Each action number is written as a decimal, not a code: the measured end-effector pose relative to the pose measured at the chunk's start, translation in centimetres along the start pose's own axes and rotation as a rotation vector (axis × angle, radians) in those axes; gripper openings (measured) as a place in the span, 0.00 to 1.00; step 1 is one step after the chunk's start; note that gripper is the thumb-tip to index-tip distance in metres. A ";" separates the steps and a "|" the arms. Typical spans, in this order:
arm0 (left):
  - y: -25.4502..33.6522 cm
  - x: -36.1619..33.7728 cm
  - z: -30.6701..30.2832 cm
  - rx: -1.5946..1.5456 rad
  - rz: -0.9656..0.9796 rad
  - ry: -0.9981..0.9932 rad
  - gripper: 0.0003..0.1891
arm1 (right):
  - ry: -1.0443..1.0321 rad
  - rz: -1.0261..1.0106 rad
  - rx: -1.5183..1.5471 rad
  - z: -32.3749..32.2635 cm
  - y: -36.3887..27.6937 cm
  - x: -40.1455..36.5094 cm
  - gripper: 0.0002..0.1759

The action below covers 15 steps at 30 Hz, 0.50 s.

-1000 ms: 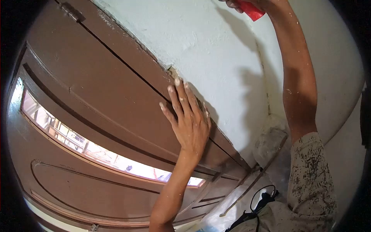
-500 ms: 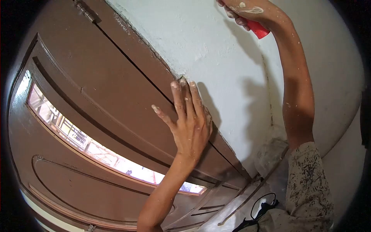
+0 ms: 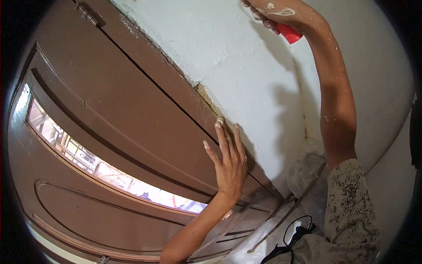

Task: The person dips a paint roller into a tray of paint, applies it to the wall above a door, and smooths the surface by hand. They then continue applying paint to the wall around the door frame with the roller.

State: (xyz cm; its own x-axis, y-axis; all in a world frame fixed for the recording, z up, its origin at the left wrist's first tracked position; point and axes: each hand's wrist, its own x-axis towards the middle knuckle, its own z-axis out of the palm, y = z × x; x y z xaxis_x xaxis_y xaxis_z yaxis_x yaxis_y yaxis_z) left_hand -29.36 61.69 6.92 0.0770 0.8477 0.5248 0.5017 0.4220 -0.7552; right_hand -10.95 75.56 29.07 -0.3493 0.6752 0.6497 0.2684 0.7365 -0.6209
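Note:
My left hand (image 3: pixel 231 165) lies along the edge between the brown door frame (image 3: pixel 171 94) and the white wall (image 3: pixel 237 75). Its fingers are stretched out and somewhat spread, with whitish smears on the tips. Just beyond the fingertips a rough, chipped gap (image 3: pixel 206 97) shows a yellowish-brown inside. My right hand (image 3: pixel 277 12), at the top of the view, is closed round a red handle (image 3: pixel 289 34). Whatever the handle belongs to is hidden by the hand and the frame's edge. White paste marks this hand's back.
A brown panelled door (image 3: pixel 110 105) with a long glass pane (image 3: pixel 105 171) fills the left side, its hinge (image 3: pixel 90 15) at upper left. Clear plastic sheeting (image 3: pixel 303 174) and a thin stick (image 3: pixel 290 209) lie low on the right. A stained line (image 3: pixel 302 101) runs down the wall.
My left hand has slid down along the frame edge, uncovering the chipped gap. My right hand still grips the red handle, nearly in place. The view has shifted slightly.

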 end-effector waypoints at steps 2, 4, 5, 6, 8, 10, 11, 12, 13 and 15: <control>0.1 -0.5 0.3 -0.101 -0.007 -0.066 0.33 | 0.017 -0.032 0.025 0.3 0.3 -0.2 0.27; 0.7 -1.9 1.1 -0.209 0.046 -0.119 0.35 | 0.032 -0.060 0.043 0.4 0.4 -0.5 0.26; 1.2 -2.9 1.7 -0.307 0.098 -0.169 0.37 | 0.019 -0.053 0.045 0.2 0.3 -0.7 0.26; 2.5 -4.1 2.8 -0.266 0.115 -0.123 0.39 | 0.008 -0.043 0.048 0.1 0.3 -0.9 0.26; 5.5 -6.4 4.5 -0.281 0.171 -0.161 0.40 | 0.028 -0.048 0.021 0.4 1.0 -0.9 0.25; 6.9 -6.9 3.2 -0.293 0.277 -0.282 0.42 | 0.072 -0.088 -0.024 0.7 1.6 -0.6 0.24; 7.3 -7.1 2.4 -0.299 0.278 -0.288 0.42 | 0.064 -0.084 -0.025 0.7 1.7 -0.6 0.24; 7.0 -6.6 0.9 -0.363 0.307 -0.372 0.41 | 0.070 -0.064 -0.017 0.8 1.5 -0.9 0.24; 6.5 -6.2 -0.1 -0.425 0.333 -0.453 0.40 | 0.078 -0.047 -0.007 1.0 1.3 -1.3 0.24; 4.0 -4.6 -0.6 -0.456 0.285 -0.288 0.36 | 0.047 -0.027 -0.023 1.3 0.6 -1.0 0.25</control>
State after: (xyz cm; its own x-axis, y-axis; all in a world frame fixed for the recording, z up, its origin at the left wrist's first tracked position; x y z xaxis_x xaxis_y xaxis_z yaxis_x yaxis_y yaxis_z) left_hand -27.15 59.30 1.69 0.0586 0.9868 0.1510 0.8190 0.0390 -0.5725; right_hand -11.61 75.29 27.43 -0.3142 0.6559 0.6864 0.2803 0.7548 -0.5930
